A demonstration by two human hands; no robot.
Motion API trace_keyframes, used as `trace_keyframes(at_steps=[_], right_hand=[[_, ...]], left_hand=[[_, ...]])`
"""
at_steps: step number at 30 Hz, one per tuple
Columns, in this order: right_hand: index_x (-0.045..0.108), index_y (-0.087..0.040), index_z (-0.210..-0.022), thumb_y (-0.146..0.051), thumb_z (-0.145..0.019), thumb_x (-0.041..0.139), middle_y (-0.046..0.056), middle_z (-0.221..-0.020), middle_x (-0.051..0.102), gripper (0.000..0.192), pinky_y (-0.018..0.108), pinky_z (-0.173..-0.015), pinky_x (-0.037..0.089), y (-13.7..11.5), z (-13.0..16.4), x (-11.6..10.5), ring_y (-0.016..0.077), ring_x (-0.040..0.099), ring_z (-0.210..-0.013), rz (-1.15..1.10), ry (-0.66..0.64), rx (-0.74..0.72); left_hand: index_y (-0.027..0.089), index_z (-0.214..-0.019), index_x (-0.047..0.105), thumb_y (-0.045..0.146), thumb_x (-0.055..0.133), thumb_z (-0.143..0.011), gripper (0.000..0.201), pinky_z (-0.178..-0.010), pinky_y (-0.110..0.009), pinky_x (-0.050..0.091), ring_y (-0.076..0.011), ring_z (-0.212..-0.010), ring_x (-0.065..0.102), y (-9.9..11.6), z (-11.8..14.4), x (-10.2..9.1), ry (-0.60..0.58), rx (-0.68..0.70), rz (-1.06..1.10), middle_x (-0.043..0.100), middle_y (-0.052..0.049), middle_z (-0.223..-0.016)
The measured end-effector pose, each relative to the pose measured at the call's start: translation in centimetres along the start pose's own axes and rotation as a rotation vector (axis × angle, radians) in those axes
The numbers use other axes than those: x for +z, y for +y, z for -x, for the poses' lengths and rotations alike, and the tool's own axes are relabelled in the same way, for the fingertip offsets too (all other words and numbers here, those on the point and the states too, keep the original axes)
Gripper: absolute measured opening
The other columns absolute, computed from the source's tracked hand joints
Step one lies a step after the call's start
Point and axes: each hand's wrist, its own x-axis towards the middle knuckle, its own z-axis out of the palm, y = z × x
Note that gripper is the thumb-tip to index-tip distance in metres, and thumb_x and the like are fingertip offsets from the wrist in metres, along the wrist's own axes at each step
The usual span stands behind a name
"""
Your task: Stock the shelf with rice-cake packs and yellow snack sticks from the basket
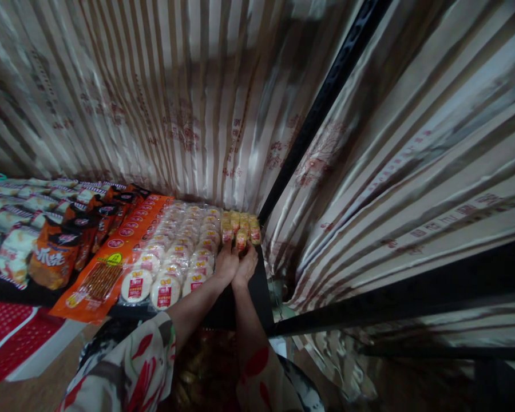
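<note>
At the right end of the shelf, both hands are close together at the front of several small yellow snack packets (253, 225). The fingers of my right hand (246, 266) are closed about the lower part of one front yellow snack packet (241, 239). Beside it, my left hand (227, 265) has its fingers bent against the front packets, partly hidden by the back of the hand. Just left of my hands stand rows of round white crackers (165, 290) in clear wrappers with red and yellow labels.
A long orange bag of brown sticks (100, 280) lies left of the crackers. Farther left are orange-and-black snack bags (54, 257) and white snack bags (17, 254). A black metal post (313, 131) rises behind the shelf's right corner before striped curtains (206, 103). A red basket (8, 337) sits below left.
</note>
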Motion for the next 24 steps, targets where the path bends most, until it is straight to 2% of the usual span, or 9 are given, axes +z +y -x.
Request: trace_keyframes(at_steps=[3, 8, 12, 16, 24], right_hand=[[0.052, -0.012, -0.120, -0.024, -0.077, 0.046, 0.015, -0.112, 0.059, 0.046, 0.038, -0.095, 0.037, 0.2, -0.7, 0.6, 0.0250, 0.051, -0.106, -0.012, -0.017, -0.041], [0.055, -0.013, -0.117, -0.024, -0.073, 0.049, 0.014, -0.109, 0.059, 0.045, 0.037, -0.093, 0.039, 0.8, -1.6, 1.6, 0.0240, 0.051, -0.101, -0.011, -0.054, -0.029], [0.058, -0.015, -0.111, -0.023, -0.073, 0.049, 0.013, -0.106, 0.060, 0.041, 0.038, -0.090, 0.040, 1.3, -1.8, 1.9, 0.0237, 0.052, -0.099, -0.010, -0.038, -0.056], [0.059, -0.014, -0.110, -0.023, -0.073, 0.050, 0.012, -0.103, 0.060, 0.039, 0.038, -0.089, 0.041, 1.5, -1.8, 2.0, 0.0234, 0.053, -0.096, -0.016, -0.020, -0.066], [0.060, -0.014, -0.112, -0.019, -0.074, 0.047, 0.012, -0.107, 0.061, 0.040, 0.036, -0.089, 0.042, 2.1, -2.2, 2.4, 0.0216, 0.054, -0.098, -0.051, -0.075, -0.129]], left_hand=[[0.012, -0.128, 0.049, 0.017, 0.037, -0.090, 0.041, -0.100, -0.027, 0.040, -0.0177, -0.117, 0.054, 0.1, 0.0, -0.3, -0.010, -0.018, -0.001, 0.057, -0.014, -0.129], [0.010, -0.130, 0.048, 0.017, 0.038, -0.089, 0.042, -0.101, -0.028, 0.039, -0.0182, -0.119, 0.053, 0.0, -0.1, -0.2, 0.027, 0.018, -0.002, 0.055, -0.015, -0.130], [0.008, -0.130, 0.047, 0.016, 0.038, -0.089, 0.043, -0.098, -0.027, 0.042, -0.0183, -0.113, 0.057, 0.2, 0.0, -0.5, 0.024, 0.011, -0.018, 0.063, -0.015, -0.119], [0.012, -0.127, 0.050, 0.016, 0.037, -0.089, 0.040, -0.094, -0.027, 0.044, -0.0180, -0.109, 0.060, 0.0, -0.1, -0.6, 0.010, 0.008, -0.064, 0.067, -0.012, -0.111], [0.010, -0.133, 0.044, 0.018, 0.036, -0.092, 0.043, -0.097, -0.026, 0.042, -0.0188, -0.114, 0.057, -0.4, -0.5, -0.3, -0.016, 0.002, -0.069, 0.061, -0.016, -0.122]])
